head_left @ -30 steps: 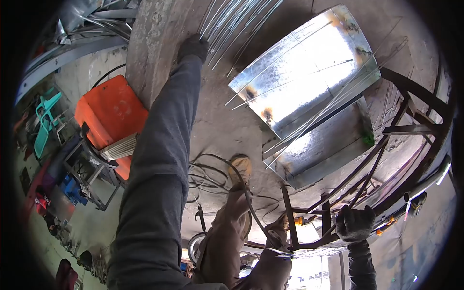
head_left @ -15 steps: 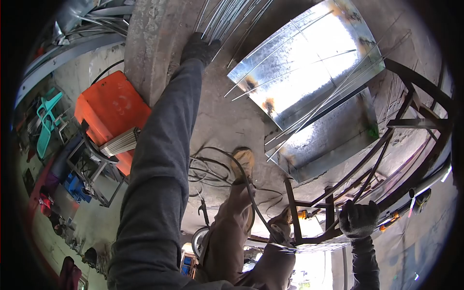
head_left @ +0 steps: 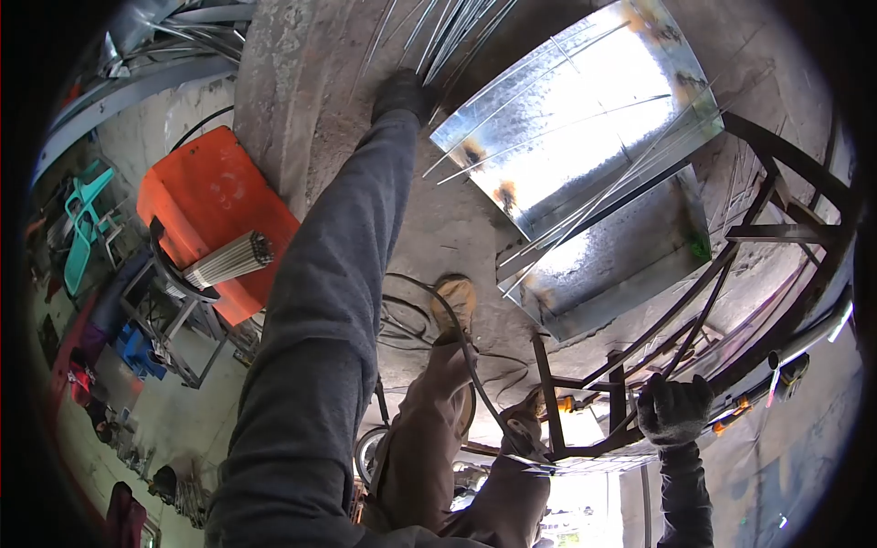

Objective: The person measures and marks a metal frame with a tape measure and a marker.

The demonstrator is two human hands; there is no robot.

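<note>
My left hand [head_left: 402, 97], in a dark glove, reaches to the lower ends of a bundle of thin metal rods [head_left: 457, 41] near the top. Its fingers look closed round some rods, though shadow partly hides them. At the lower right my right hand [head_left: 676, 411], also gloved, is curled in a fist on the curved bar of a dark metal frame [head_left: 630, 445]. Between the two hands lies a shiny sheet-metal piece [head_left: 566, 119] with scorched corners, and more thin rods [head_left: 598, 201] rest across it.
An orange box-like object [head_left: 219, 205] stands at left, with a bundle of pale rods [head_left: 228, 260] in front. A black cable [head_left: 457, 320] runs past my boot [head_left: 454, 301]. A second sheet-metal piece [head_left: 621, 260] lies beside the first. Turquoise plastic [head_left: 82, 224] is farther left.
My left hand has shifted right, and the thin rods near it have bunched rightward, leaving a few apart on the left. My right hand stays on the frame.
</note>
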